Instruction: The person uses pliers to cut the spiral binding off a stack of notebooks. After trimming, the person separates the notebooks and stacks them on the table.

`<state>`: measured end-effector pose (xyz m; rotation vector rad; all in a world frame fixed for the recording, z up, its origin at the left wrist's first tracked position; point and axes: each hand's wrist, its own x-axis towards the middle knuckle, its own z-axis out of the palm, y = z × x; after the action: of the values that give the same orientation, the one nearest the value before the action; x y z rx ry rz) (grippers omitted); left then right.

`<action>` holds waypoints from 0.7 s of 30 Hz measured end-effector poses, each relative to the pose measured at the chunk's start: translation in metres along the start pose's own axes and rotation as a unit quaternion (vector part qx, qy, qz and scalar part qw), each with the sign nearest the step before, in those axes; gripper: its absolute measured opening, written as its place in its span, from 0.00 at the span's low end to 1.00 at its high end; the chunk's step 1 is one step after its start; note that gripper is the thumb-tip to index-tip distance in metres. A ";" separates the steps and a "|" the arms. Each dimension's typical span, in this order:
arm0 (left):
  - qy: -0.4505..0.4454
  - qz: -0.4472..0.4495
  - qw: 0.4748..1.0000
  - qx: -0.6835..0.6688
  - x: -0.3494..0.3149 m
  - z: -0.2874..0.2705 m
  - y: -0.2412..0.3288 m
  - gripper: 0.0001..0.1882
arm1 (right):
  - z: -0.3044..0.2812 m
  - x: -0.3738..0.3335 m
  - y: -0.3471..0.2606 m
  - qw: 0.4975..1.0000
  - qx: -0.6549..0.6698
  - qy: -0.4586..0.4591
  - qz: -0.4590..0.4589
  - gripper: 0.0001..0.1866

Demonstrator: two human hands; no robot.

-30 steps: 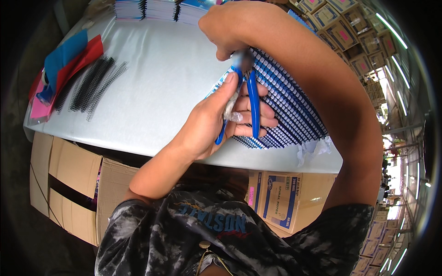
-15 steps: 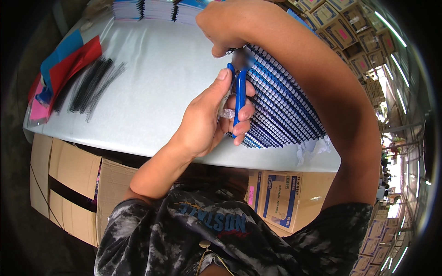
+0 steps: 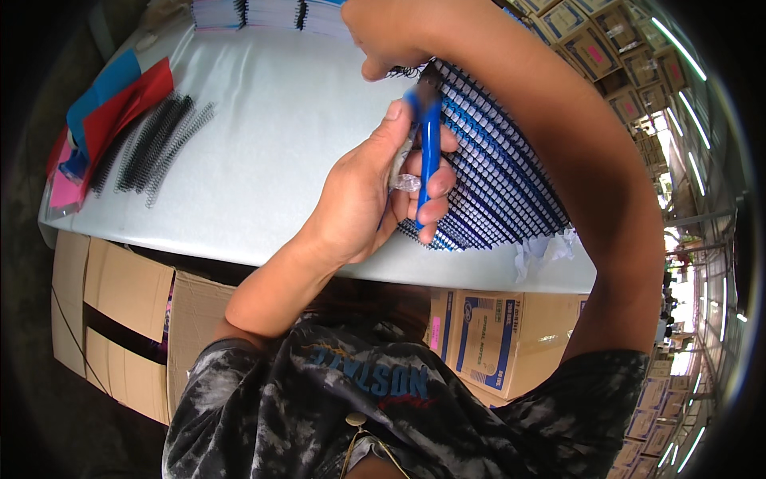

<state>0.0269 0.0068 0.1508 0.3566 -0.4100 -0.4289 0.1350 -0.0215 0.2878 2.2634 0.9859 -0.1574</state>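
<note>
1. Pliers (image 3: 429, 156), blue-handled: centre of frame, upright in the left hand (image 3: 351, 195), head just below and right of the right hand (image 3: 381, 36).
2. Left hand: fingers wrapped round the handles.
3. Right hand: upper centre; grip cannot be told.
4. Spiral notebooks (image 3: 511, 180): right of centre, on the desk (image 3: 263, 160), beside the pliers.
5. Black coils (image 3: 155, 148): left, well apart from both hands.

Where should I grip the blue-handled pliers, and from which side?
Take the pliers by both blue handles, as the left hand holds them, probably best from the near side: the handle ends lie nearest, while the dark head points away, beside the spiral-bound stack.
</note>
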 end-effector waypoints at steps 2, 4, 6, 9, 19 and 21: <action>0.058 -0.007 0.995 0.081 0.004 0.018 -0.006 0.32 | 0.004 -0.002 0.005 0.999 -0.008 -0.028 0.015 0.17; 0.085 -0.006 0.988 0.129 0.006 0.025 -0.009 0.33 | 0.007 0.000 0.009 0.999 -0.011 -0.027 0.020 0.17; 0.079 -0.002 0.987 0.140 0.007 0.025 -0.008 0.34 | 0.005 -0.001 0.008 0.999 -0.010 -0.017 0.036 0.17; 0.082 0.016 0.985 0.152 0.014 0.026 -0.004 0.35 | 0.004 0.001 0.006 0.999 -0.025 -0.014 0.041 0.18; 0.013 0.010 0.993 0.118 0.007 0.014 -0.002 0.31 | -0.026 -0.026 0.020 0.997 0.029 -0.071 0.014 0.24; 0.058 0.010 0.979 0.195 0.007 0.024 -0.003 0.31 | -0.031 -0.027 0.026 0.994 0.052 -0.092 0.012 0.24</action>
<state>0.0209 -0.0053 0.1720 0.7538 -0.3827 -0.3051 0.1297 -0.0317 0.3352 2.3061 0.8693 -0.4089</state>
